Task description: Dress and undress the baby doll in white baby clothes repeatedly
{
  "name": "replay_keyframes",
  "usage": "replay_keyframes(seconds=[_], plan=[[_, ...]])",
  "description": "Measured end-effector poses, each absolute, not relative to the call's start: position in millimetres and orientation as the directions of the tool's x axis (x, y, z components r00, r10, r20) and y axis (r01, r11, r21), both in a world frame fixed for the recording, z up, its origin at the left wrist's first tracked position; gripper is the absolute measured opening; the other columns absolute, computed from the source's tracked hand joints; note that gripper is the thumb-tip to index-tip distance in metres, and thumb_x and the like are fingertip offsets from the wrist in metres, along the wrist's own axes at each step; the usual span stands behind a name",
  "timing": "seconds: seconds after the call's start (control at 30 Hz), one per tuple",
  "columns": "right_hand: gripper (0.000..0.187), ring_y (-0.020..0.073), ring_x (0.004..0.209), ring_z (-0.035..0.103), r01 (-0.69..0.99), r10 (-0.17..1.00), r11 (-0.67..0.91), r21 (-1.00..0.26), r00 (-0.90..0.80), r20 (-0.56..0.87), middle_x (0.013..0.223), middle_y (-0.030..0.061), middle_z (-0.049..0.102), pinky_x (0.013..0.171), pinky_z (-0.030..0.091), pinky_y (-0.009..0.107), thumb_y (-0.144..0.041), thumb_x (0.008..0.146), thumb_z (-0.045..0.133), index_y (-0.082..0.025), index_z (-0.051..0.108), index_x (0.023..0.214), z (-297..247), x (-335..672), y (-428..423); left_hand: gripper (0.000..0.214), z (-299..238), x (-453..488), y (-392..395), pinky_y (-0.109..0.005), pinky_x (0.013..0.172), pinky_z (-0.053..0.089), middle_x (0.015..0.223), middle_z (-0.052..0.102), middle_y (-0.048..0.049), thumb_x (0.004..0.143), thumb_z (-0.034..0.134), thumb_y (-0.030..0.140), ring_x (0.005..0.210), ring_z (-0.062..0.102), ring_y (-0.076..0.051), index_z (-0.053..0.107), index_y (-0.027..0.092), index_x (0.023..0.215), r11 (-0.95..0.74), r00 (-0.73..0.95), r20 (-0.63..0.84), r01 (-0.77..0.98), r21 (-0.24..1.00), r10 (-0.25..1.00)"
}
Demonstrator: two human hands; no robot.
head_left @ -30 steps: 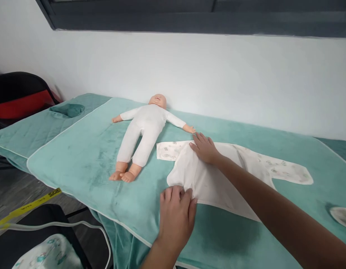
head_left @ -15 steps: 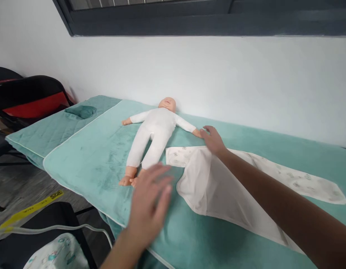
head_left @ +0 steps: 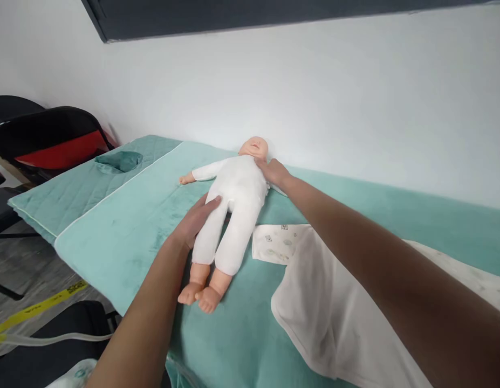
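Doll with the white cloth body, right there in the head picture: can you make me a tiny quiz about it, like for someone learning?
1. Which of the person's hands is at the upper leg of the white cloth-bodied doll with bare pinkish feet?
2. True or false: the doll lies face down.
3. Fill in: the white cloth garment with a printed sleeve lies on a velvety ____ cover.

Key:
1. The left hand; the right hand is up by the shoulder.
2. False; it lies face up.
3. Bluish-green.
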State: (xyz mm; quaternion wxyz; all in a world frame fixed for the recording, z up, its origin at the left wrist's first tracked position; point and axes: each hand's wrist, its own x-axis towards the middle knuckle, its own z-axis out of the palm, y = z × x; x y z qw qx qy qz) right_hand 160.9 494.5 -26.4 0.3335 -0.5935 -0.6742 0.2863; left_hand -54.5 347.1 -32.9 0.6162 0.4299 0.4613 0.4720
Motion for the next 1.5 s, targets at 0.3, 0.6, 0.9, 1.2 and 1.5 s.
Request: replay_keyframes(seconds=[0.3,0.6,0.9,1.2,1.5], plan=[[0.052,0.0292,0.094,0.068,0.400,0.980,-0.102,-0.911,-0.118,-0.162,0.105,0.0157,0.072,0.085,0.054,0.049,-0.058,0.079,0.067,-0.014,0.065,0.107,-23,164,532,0.050,-42,-63,378,-0.049,0.087,0.056,0.100,0.074,-0.0120,0.092,0.054,0.048,0.103,0.067,-0.032,0.061,0.004,0.114,0.248,0.195,-0.197,-0.286,0.926,0.961],[0.047,0.0223,0.102,0.064,0.499,1.000,0.030,-0.866,-0.024,0.021,0.109,0.0147,0.068,0.094,0.050,0.044,-0.045,0.098,0.044,-0.003,0.056,0.113,69,242,433,0.051,-25,-5,310,-0.046,0.090,0.057,0.112,0.073,-0.0104,0.083,0.068,0.042,0.101,0.070,-0.030,0.059,0.015,0.126,0.150,0.322,0.011,-0.470,0.870,0.947],[0.063,0.0291,0.103,0.066,0.749,0.971,-0.156,-0.644,0.234,0.038,0.124,0.0178,0.066,0.087,0.054,0.040,-0.062,0.085,0.057,-0.015,0.054,0.127,62,364,281,0.062,-28,134,192,-0.047,0.108,0.045,0.128,0.067,-0.0089,0.079,0.073,0.030,0.117,0.063,-0.029,0.051,0.024,0.137,0.361,0.597,0.013,-0.502,0.786,0.802],[0.066,0.0370,0.107,0.062,0.862,0.931,-0.330,-0.386,0.365,0.019,0.122,0.0227,0.064,0.088,0.046,0.048,-0.062,0.092,0.039,-0.014,0.045,0.136,31,385,223,0.062,-46,162,176,-0.042,0.105,0.048,0.137,0.059,-0.0126,0.080,0.074,0.034,0.119,0.061,-0.027,0.050,0.024,0.136,0.524,0.707,-0.141,-0.358,0.773,0.693],[0.034,0.0285,0.107,0.056,0.929,0.939,0.341,0.144,-0.342,-0.013,0.121,0.0141,0.060,0.082,0.041,0.037,-0.043,0.095,0.046,-0.019,0.059,0.114,29,284,255,0.047,-57,164,182,-0.037,0.104,0.049,0.127,0.065,-0.0107,0.084,0.070,0.039,0.113,0.064,-0.022,0.057,0.020,0.125,0.557,0.687,-0.118,-0.462,0.690,0.717]])
